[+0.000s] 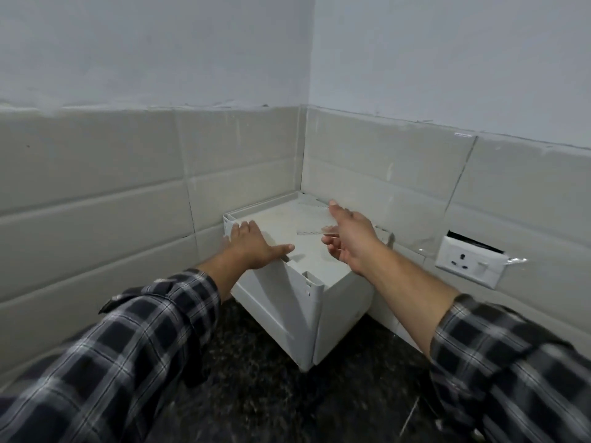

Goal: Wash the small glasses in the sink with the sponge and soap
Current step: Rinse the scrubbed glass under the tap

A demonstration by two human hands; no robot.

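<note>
Two checked sleeves fill the near corners, reaching over the dark speckled desk. The left hand lies flat on the left top edge of a white box, its grip spread with the fingers straight. The right hand hangs over the box's right side, its grip curved, thumb above and fingers below, round a clear, blurred small glass just above the box top. The box sits pushed into the corner, close against both tiled walls, its rounded front corner pointing at the camera, with bare desk in front. A white wall socket sits in the tiles to the right. Above the tiles the wall is pale painted plaster.
</note>
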